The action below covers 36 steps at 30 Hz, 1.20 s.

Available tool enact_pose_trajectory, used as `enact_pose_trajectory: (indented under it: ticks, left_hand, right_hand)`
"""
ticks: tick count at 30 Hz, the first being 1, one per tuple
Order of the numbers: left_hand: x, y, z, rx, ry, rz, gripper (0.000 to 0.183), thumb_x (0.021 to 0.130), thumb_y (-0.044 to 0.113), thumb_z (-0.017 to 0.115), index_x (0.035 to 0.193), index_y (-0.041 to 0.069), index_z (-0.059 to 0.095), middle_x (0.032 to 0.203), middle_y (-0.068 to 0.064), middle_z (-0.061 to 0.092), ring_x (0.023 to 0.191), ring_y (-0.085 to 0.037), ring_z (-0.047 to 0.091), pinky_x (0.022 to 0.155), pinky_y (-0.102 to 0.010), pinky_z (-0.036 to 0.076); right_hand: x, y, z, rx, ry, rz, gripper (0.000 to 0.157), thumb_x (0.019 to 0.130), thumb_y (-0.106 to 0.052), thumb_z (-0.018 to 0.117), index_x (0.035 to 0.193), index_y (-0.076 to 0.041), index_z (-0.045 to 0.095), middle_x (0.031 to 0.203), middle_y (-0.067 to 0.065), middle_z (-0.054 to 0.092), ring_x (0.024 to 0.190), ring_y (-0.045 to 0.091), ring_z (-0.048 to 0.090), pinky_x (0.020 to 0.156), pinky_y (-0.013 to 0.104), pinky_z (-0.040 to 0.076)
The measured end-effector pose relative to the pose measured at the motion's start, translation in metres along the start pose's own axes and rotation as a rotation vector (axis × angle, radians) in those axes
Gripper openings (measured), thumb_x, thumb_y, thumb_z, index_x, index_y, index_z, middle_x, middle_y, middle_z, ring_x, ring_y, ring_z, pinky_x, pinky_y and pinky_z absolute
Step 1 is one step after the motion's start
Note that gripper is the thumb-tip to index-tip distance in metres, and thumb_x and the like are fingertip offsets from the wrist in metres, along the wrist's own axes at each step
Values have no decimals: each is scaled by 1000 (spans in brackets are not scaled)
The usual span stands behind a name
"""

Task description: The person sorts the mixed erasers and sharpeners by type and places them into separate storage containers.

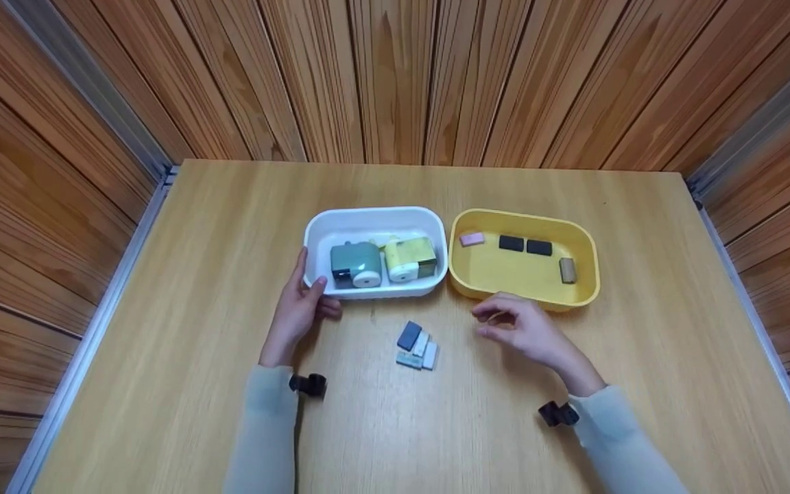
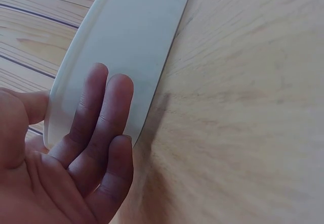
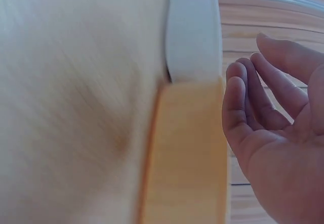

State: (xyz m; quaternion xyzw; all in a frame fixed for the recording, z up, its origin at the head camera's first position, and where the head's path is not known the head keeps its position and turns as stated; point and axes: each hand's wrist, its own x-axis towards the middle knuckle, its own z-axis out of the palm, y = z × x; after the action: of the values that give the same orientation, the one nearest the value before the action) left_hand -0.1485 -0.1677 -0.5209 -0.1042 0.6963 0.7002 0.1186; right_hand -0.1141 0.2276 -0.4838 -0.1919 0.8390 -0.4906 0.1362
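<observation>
My left hand [image 1: 297, 309] grips the near left corner of a white plastic bin [image 1: 374, 291], thumb over the rim and fingers along the outer wall [image 2: 147, 27]. Inside that bin sit a green pencil sharpener [image 1: 354, 261] and a yellow pencil sharpener [image 1: 411, 254], each with a round white part. Just in front of the yellow bin [image 1: 498, 274] is my right hand [image 1: 522, 328], its fingers loosely bent with nothing between them. A pink block [image 1: 472, 239], two black blocks [image 1: 539, 248] and a tan block [image 1: 567, 270] lie in the yellow bin.
Between the hands, several small eraser-like blocks lie bunched on the table, a dark blue block [image 1: 409, 335] among paler ones [image 1: 429, 355]. Both bins stand side by side on the wooden table [image 1: 182, 384]. Wood-patterned panels [image 1: 395, 82] enclose the back and sides.
</observation>
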Motion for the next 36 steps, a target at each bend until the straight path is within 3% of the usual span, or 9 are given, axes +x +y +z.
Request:
enact_pose_trajectory:
  ticks: [5, 12, 15, 25, 36]
  left_hand:
    - [-1, -1, 0, -1, 1, 6, 68, 106, 27, 50, 158, 46, 10, 89, -22, 66, 84, -35, 71, 82, -41, 59]
    - [0, -3, -1, -15, 4, 26, 68, 105, 26, 52, 157, 46, 13, 88, -21, 65, 83, -33, 70, 82, -42, 58]
    - [0, -3, -1, -18, 11, 20, 67, 105, 27, 52, 157, 47, 14, 88, -22, 66, 84, -34, 71, 83, -42, 58]
    - [0, -1, 0, -10, 9, 5, 68, 106, 27, 51, 157, 47, 11, 88, -21, 66, 84, -34, 71, 82, -40, 59]
    - [0, -1, 0, 11, 14, 12, 68, 106, 25, 49, 158, 45, 10, 87, -22, 66, 82, -33, 71, 80, -41, 59]
  right_hand:
    - [4, 5, 21, 1, -56, -15, 31, 90, -12, 74, 119, -3, 69, 113, 10, 68, 101, 21, 65, 90, 40, 55]
    - [11, 9, 43, -6, -108, -60, 31, 90, -12, 74, 120, -4, 69, 112, 7, 68, 99, 22, 64, 90, 42, 53]
    - [13, 8, 49, 1, -133, -41, 31, 91, -13, 74, 121, -7, 69, 113, 5, 68, 99, 20, 64, 90, 40, 53]
    - [15, 6, 56, 18, -194, 55, 36, 91, -14, 74, 126, -11, 68, 118, 0, 66, 101, 18, 62, 92, 37, 51]
    - [13, 8, 58, -21, -229, 61, 36, 89, -14, 76, 124, -13, 69, 109, -3, 66, 96, 16, 60, 87, 33, 52]
